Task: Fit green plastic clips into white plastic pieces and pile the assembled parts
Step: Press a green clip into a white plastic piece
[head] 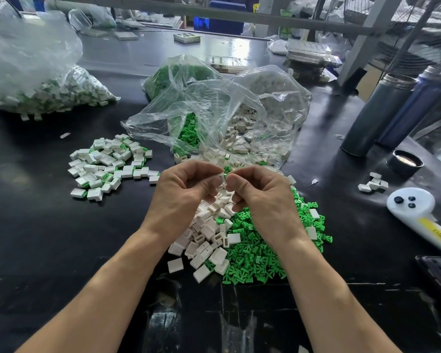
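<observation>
My left hand (186,189) and my right hand (260,194) meet fingertip to fingertip above the table's middle. Between them they pinch a small white piece with a green clip (226,169) showing at its top; which hand holds which part is hard to tell. Below the hands lies a heap of loose white pieces (204,240), and to its right a heap of green clips (262,253). A pile of assembled white-and-green parts (107,166) sits to the left on the black table (36,238).
Open clear bags with green clips (186,133) and white pieces (250,123) lie behind the hands. A large bag of finished parts (49,95) is far left. Two metal flasks (377,115), a lid (404,161) and a white controller (418,212) stand at the right.
</observation>
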`<state>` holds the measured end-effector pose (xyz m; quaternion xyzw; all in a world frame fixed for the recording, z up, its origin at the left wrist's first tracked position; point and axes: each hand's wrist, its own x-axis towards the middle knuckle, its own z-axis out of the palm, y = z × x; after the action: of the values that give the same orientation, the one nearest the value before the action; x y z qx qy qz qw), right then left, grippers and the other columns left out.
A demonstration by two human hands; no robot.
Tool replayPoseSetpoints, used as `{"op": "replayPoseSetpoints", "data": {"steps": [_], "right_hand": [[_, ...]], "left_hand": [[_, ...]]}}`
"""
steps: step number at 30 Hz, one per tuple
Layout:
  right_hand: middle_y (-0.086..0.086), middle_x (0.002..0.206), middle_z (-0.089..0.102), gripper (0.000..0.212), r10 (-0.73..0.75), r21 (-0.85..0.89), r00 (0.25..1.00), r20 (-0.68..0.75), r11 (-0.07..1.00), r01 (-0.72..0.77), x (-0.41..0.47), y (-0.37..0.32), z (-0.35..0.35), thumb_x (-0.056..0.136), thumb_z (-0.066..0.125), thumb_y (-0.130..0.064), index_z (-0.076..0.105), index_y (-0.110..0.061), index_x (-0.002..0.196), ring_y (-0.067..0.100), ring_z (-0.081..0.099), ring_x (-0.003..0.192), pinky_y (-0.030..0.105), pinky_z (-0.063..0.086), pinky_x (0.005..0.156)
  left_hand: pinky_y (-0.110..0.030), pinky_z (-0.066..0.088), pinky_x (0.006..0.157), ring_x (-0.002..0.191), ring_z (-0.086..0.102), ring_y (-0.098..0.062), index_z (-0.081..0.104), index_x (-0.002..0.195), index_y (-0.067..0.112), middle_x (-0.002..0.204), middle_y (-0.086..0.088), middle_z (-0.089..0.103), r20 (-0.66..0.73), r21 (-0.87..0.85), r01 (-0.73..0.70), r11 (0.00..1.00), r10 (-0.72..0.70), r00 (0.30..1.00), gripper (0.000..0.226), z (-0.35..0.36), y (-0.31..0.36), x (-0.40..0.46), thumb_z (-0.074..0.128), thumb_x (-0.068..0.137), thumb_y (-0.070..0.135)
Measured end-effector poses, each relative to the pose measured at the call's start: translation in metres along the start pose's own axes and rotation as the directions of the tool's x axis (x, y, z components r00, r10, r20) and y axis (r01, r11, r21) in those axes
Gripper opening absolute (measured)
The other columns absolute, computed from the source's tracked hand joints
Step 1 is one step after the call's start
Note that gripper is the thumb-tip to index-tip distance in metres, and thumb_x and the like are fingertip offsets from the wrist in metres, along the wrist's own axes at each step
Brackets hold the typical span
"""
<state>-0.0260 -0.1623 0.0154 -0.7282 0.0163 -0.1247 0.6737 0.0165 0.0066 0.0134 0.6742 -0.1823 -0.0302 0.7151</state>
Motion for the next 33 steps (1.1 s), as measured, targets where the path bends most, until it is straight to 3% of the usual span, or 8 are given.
{"op": "replayPoseSetpoints", "data": {"steps": [7, 10, 15, 19, 21, 26, 33], "right_hand": [[-0.004, 0.08, 0.074, 0.01, -0.087, -0.157, 0.996, -0.031, 0.984, 0.081, 0.001, 0.005, 0.002, 0.094, 0.076, -0.019, 0.075, -0.028, 0.09, 0.008, 0.066, 0.068, 0.032, 0.061, 0.064], [-0.012, 0.079, 0.073, 0.012, -0.089, -0.214, 0.995, -0.041, 0.974, 0.079, 0.0, 0.007, 0.004, 0.094, 0.077, -0.021, 0.073, -0.032, 0.091, 0.004, 0.066, 0.07, 0.03, 0.058, 0.067], [-0.018, 0.079, 0.071, 0.01, -0.124, -0.291, 0.991, -0.051, 0.951, 0.104, -0.002, 0.005, 0.007, 0.094, 0.077, -0.02, 0.074, -0.028, 0.089, 0.0, 0.064, 0.07, 0.016, 0.049, 0.064], [-0.018, 0.077, 0.07, 0.01, -0.166, -0.351, 0.985, -0.055, 0.926, 0.137, -0.003, 0.001, 0.008, 0.092, 0.077, -0.016, 0.074, -0.024, 0.088, -0.003, 0.064, 0.074, 0.009, 0.047, 0.064], [-0.015, 0.079, 0.07, 0.009, -0.172, -0.382, 0.984, -0.04, 0.913, 0.144, -0.004, -0.001, 0.006, 0.092, 0.078, -0.015, 0.074, -0.023, 0.088, 0.0, 0.064, 0.076, 0.01, 0.048, 0.065], [-0.011, 0.08, 0.069, 0.007, -0.194, -0.469, 0.981, 0.003, 0.866, 0.173, -0.005, -0.005, 0.004, 0.092, 0.078, -0.015, 0.073, -0.019, 0.088, 0.005, 0.063, 0.078, 0.013, 0.05, 0.066], [-0.013, 0.077, 0.066, 0.006, -0.188, -0.526, 0.982, 0.026, 0.833, 0.173, -0.007, -0.009, 0.005, 0.093, 0.076, -0.012, 0.074, -0.014, 0.088, -0.004, 0.057, 0.073, 0.009, 0.044, 0.063]], "left_hand": [[-0.023, 0.059, 0.067, 0.071, 0.067, -0.016, 0.074, 0.098, 0.01, 0.088, -0.012, 0.075, -0.01, 0.076, 0.045, 0.996, -0.044, 0.999, 0.006, 0.001, 0.004, -0.001, 0.073, 0.092, 0.009], [-0.023, 0.059, 0.068, 0.07, 0.066, -0.013, 0.074, 0.094, 0.012, 0.085, -0.009, 0.074, -0.016, 0.137, 0.013, 0.99, -0.011, 1.0, 0.007, 0.002, 0.006, -0.002, 0.072, 0.093, 0.005], [-0.019, 0.057, 0.068, 0.068, 0.065, -0.006, 0.074, 0.093, 0.008, 0.082, -0.002, 0.075, -0.035, 0.203, -0.009, 0.979, 0.016, 0.999, 0.008, 0.003, 0.008, -0.003, 0.072, 0.092, 0.001], [-0.022, 0.057, 0.065, 0.067, 0.063, -0.005, 0.074, 0.092, 0.007, 0.08, -0.007, 0.073, -0.052, 0.245, -0.024, 0.969, 0.038, 0.998, 0.008, 0.005, 0.01, -0.005, 0.072, 0.091, -0.001], [-0.027, 0.057, 0.066, 0.067, 0.062, -0.007, 0.074, 0.091, 0.007, 0.08, -0.008, 0.072, -0.048, 0.274, -0.024, 0.961, 0.039, 0.998, 0.009, 0.005, 0.01, -0.005, 0.073, 0.09, -0.001], [-0.015, 0.05, 0.064, 0.066, 0.062, 0.002, 0.075, 0.087, 0.013, 0.073, 0.009, 0.071, -0.027, 0.345, -0.029, 0.938, 0.041, 0.999, 0.016, 0.004, 0.01, -0.004, 0.074, 0.089, -0.003], [-0.012, 0.052, 0.066, 0.074, 0.068, 0.002, 0.074, 0.088, 0.026, 0.08, 0.019, 0.073, 0.004, 0.463, -0.066, 0.884, 0.073, 0.997, 0.026, 0.0, 0.005, -0.003, 0.075, 0.089, 0.0]]}}
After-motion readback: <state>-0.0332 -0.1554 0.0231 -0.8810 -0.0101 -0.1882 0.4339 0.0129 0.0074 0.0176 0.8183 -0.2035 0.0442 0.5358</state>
